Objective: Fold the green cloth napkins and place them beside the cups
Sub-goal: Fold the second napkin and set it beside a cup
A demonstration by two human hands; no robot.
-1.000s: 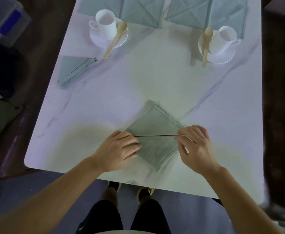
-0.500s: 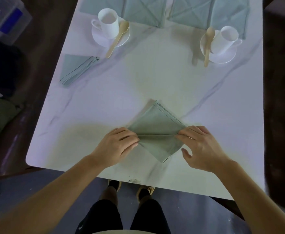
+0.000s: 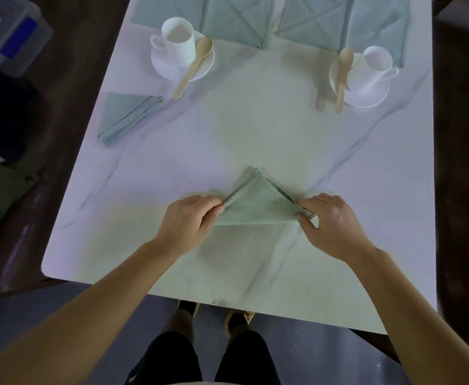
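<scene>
A white table [image 3: 255, 129] veined like marble fills the middle of the room, with dark floor around it. Near its front edge the left hand [image 3: 188, 223] pinches the left corner of a green napkin [image 3: 258, 207], fingers curled over the stacked edges. The right hand [image 3: 330, 226] pinches the right corner between thumb and fingertips. Between them the cloth lies flat as a triangle, crease towards the person and tip pointing away. It looks light, limp and matte. I'd judge the layers apt to slide apart, so the corners, all plies together, are the place to grip. Ahead and left of the left hand lies a folded napkin [image 3: 124, 118], near a white cup [image 3: 179, 38] on a saucer with a wooden spoon [image 3: 193, 68]. Ahead of the right hand a second cup [image 3: 372, 68] has no folded one beside it. Beyond both, flat napkins [image 3: 236, 20] lie creased.
</scene>
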